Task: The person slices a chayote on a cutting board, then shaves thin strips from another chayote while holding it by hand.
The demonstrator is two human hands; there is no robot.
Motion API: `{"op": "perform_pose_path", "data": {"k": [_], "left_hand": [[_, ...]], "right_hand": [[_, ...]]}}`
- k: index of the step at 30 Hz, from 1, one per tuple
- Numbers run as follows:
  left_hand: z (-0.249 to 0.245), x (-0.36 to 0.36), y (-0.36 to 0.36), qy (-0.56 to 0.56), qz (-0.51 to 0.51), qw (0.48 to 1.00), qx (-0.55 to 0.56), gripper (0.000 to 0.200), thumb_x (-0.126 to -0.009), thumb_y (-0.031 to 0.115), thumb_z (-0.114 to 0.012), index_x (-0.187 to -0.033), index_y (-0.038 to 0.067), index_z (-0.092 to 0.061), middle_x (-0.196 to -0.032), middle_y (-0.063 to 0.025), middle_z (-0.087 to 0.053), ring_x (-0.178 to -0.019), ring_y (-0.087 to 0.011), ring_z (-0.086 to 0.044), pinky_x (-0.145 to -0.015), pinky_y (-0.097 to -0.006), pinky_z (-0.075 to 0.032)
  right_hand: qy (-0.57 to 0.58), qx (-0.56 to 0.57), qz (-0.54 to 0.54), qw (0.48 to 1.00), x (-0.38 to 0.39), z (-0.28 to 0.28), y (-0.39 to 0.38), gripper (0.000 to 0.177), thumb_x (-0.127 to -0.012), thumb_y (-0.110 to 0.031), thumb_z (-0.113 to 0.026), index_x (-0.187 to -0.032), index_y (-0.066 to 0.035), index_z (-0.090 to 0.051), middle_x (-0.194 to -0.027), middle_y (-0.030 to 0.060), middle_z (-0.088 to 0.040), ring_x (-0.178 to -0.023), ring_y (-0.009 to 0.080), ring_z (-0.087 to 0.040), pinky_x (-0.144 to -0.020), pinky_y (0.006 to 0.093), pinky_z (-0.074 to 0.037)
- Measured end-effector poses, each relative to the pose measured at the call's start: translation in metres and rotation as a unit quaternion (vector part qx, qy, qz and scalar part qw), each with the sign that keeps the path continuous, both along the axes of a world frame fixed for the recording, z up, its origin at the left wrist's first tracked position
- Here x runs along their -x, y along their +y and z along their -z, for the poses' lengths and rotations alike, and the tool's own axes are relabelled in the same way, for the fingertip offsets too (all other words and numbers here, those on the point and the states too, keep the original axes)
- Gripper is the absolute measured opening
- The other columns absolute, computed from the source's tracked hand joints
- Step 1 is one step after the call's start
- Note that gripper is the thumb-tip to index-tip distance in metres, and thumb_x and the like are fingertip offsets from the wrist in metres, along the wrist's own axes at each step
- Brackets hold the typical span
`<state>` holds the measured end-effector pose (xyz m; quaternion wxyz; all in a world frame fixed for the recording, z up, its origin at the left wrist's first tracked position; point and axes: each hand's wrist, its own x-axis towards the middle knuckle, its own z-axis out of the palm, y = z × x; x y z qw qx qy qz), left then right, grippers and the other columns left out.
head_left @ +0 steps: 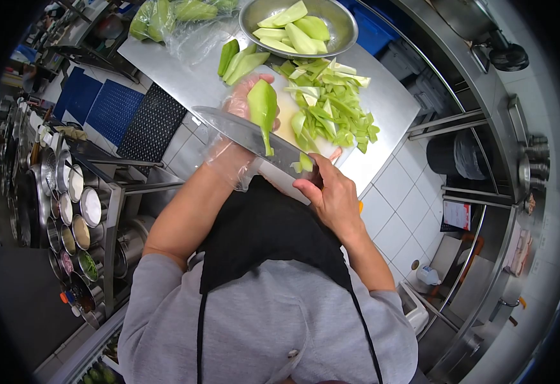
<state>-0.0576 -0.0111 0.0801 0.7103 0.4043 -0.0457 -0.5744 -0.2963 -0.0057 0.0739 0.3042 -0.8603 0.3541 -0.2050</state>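
Note:
My left hand [240, 102], in a clear plastic glove, is closed round a pale green vegetable piece [262, 105] with a narrow lower tip. My right hand [333, 192] grips a wide-bladed cleaver [244, 133] near its handle end; the blade stretches up and left, below the vegetable and across my left wrist. A small green scrap [305, 163] clings to the blade. Under my hands lies a white cutting board [285, 121]. Many green peelings [337, 105] are heaped on its right side. Several uncut-looking green pieces [241, 63] lie above my left hand.
A metal bowl [350, 32] of peeled pale pieces stands at the table's back. Left of it is a plastic bag [193, 29] with green vegetables. The steel table [165, 61] has edges at left and right. Containers with ingredients [90, 206] stand at the left.

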Motion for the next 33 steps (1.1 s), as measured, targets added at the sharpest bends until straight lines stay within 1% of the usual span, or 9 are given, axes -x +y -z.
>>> {"op": "perform_pose_path", "data": {"k": [5, 9, 12, 15, 18, 21, 24, 29, 33], "left_hand": [[0.016, -0.002, 0.001, 0.028, 0.001, 0.997, 0.067, 0.030, -0.104, 0.032, -0.052, -0.121, 0.008, -0.060, -0.080, -0.0032, -0.056, -0.059, -0.0156, -0.049, -0.049, -0.0315, -0.044], [0.013, 0.001, 0.005, 0.022, -0.009, 0.996, 0.091, 0.029, -0.104, 0.029, -0.053, -0.124, 0.008, -0.057, -0.083, -0.0039, -0.056, -0.061, -0.0157, -0.051, -0.051, -0.0316, -0.045], [-0.003, 0.014, 0.004, 0.020, -0.041, 0.999, 0.015, 0.026, -0.105, 0.031, -0.052, -0.120, 0.010, -0.057, -0.072, -0.0016, -0.052, -0.054, -0.0149, -0.050, -0.048, -0.0304, -0.044], [-0.001, 0.013, 0.005, 0.047, -0.045, 0.997, 0.044, 0.026, -0.104, 0.030, -0.054, -0.121, 0.010, -0.056, -0.071, -0.0015, -0.052, -0.053, -0.0148, -0.050, -0.048, -0.0306, -0.045], [-0.010, 0.015, 0.007, 0.021, -0.060, 0.998, 0.021, 0.025, -0.104, 0.028, -0.055, -0.121, 0.011, -0.056, -0.072, -0.0018, -0.053, -0.052, -0.0150, -0.050, -0.048, -0.0307, -0.045], [0.004, 0.005, 0.011, 0.007, -0.017, 0.997, 0.076, 0.027, -0.103, 0.024, -0.055, -0.125, 0.008, -0.055, -0.085, -0.0036, -0.057, -0.064, -0.0146, -0.054, -0.056, -0.0300, -0.051], [0.012, 0.004, 0.010, -0.011, -0.012, 0.996, 0.088, 0.026, -0.103, 0.023, -0.055, -0.124, 0.008, -0.056, -0.085, -0.0033, -0.057, -0.064, -0.0142, -0.055, -0.056, -0.0297, -0.051], [0.021, 0.010, 0.011, 0.019, -0.022, 0.996, 0.086, 0.027, -0.102, 0.023, -0.058, -0.124, 0.008, -0.057, -0.085, -0.0034, -0.059, -0.065, -0.0132, -0.055, -0.057, -0.0283, -0.050], [0.022, 0.026, 0.015, 0.005, -0.049, 0.998, 0.034, 0.027, -0.101, 0.026, -0.060, -0.121, 0.008, -0.062, -0.084, -0.0033, -0.060, -0.067, -0.0133, -0.057, -0.060, -0.0263, -0.050]], "right_hand": [[0.000, -0.014, 0.015, 1.000, 0.000, 0.004, 0.000, 0.067, -0.091, -0.055, -0.070, -0.129, -0.001, -0.061, -0.083, 0.0217, -0.068, -0.074, 0.0393, -0.070, -0.066, 0.0431, -0.054], [-0.007, 0.005, 0.020, 1.000, -0.003, 0.004, -0.002, 0.068, -0.089, -0.056, -0.072, -0.128, 0.000, -0.060, -0.083, 0.0217, -0.069, -0.072, 0.0389, -0.070, -0.064, 0.0434, -0.055], [-0.013, 0.021, 0.023, 0.999, -0.008, 0.005, -0.005, 0.071, -0.087, -0.056, -0.073, -0.126, 0.002, -0.059, -0.083, 0.0221, -0.069, -0.069, 0.0378, -0.071, -0.060, 0.0448, -0.056], [-0.019, 0.034, 0.030, 0.999, -0.012, 0.009, -0.006, 0.071, -0.086, -0.056, -0.074, -0.125, 0.002, -0.060, -0.083, 0.0214, -0.070, -0.068, 0.0369, -0.071, -0.059, 0.0442, -0.056], [-0.023, 0.056, 0.035, 0.998, -0.015, 0.012, -0.006, 0.072, -0.085, -0.057, -0.075, -0.124, 0.002, -0.062, -0.083, 0.0203, -0.070, -0.067, 0.0351, -0.071, -0.058, 0.0430, -0.057], [-0.015, 0.073, 0.039, 0.996, -0.017, 0.013, -0.006, 0.073, -0.084, -0.059, -0.074, -0.124, 0.002, -0.062, -0.081, 0.0188, -0.070, -0.065, 0.0330, -0.071, -0.056, 0.0419, -0.057], [-0.001, 0.094, 0.037, 0.995, -0.015, 0.015, -0.007, 0.075, -0.084, -0.060, -0.074, -0.125, 0.001, -0.062, -0.080, 0.0171, -0.069, -0.063, 0.0313, -0.071, -0.054, 0.0414, -0.057], [0.012, 0.107, 0.034, 0.994, -0.008, 0.020, -0.010, 0.077, -0.084, -0.063, -0.072, -0.127, 0.000, -0.062, -0.078, 0.0152, -0.067, -0.061, 0.0305, -0.070, -0.052, 0.0411, -0.056], [0.032, 0.092, 0.042, 0.994, -0.016, 0.016, -0.011, 0.071, -0.086, -0.058, -0.072, -0.126, 0.000, -0.060, -0.084, 0.0190, -0.069, -0.068, 0.0350, -0.070, -0.060, 0.0411, -0.055]]}}
